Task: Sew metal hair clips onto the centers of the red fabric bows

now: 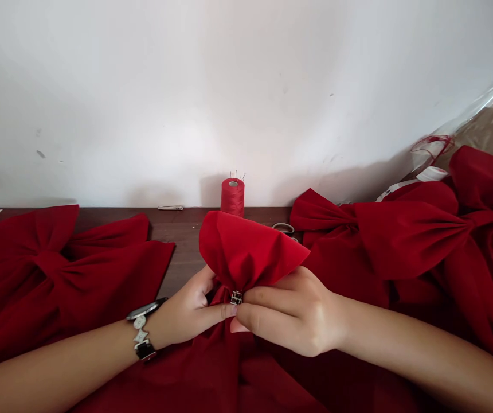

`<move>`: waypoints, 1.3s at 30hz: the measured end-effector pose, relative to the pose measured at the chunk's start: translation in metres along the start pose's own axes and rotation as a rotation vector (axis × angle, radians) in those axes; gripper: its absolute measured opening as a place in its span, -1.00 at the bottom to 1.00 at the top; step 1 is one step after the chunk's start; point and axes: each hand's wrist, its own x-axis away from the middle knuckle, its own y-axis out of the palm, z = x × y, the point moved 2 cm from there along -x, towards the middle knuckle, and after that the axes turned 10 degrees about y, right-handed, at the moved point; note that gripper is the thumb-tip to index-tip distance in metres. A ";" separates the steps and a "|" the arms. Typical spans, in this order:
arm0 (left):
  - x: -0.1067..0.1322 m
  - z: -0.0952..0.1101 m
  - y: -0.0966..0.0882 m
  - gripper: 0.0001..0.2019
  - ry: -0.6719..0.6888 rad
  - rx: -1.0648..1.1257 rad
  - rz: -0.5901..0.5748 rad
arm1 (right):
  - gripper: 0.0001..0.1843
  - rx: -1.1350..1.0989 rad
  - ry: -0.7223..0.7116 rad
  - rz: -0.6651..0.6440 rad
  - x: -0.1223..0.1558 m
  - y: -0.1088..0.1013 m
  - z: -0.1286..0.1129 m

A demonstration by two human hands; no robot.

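My left hand (190,312) and my right hand (292,312) meet at the middle, both pinching the gathered waist of a red fabric bow (246,246). The cloth fans out above my fingers. A small metal clip (237,297) sits at the pinched spot between my fingertips. My left wrist wears a bracelet watch (142,331). More red cloth (229,373) lies beneath my hands.
A red thread spool (232,197) with pins on top stands against the white wall. Finished red bows lie at the left (53,264) and at the right (405,235). Scissor handles (284,228) peek out behind the bow. Clear plastic (482,120) sits at the far right on the dark wooden table (182,229).
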 end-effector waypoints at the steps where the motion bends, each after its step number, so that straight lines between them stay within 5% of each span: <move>1: 0.000 0.001 0.000 -0.56 -0.004 0.005 0.005 | -0.72 -0.018 0.010 -0.007 0.000 0.000 0.001; 6: -0.003 0.005 -0.004 -0.42 -0.005 0.062 0.033 | -0.70 -0.388 0.130 0.068 0.006 -0.001 0.015; 12: 0.000 0.000 -0.007 -0.46 -0.108 0.211 0.001 | -0.78 -0.438 0.596 0.038 0.008 0.002 0.040; 17: 0.000 -0.005 -0.007 -0.42 -0.188 0.238 -0.115 | -0.77 -0.778 0.606 -0.118 0.005 0.011 0.043; 27: -0.003 -0.002 -0.007 -0.44 -0.133 0.283 -0.264 | -0.67 -1.183 0.784 -0.261 0.015 0.023 0.047; 35: -0.008 0.005 -0.005 -0.45 -0.107 0.180 -0.311 | -0.68 -1.165 0.678 -0.344 0.014 0.023 0.048; 39: -0.005 0.001 -0.004 -0.56 -0.175 0.133 -0.282 | -0.59 -1.311 0.848 -0.393 0.014 0.022 0.050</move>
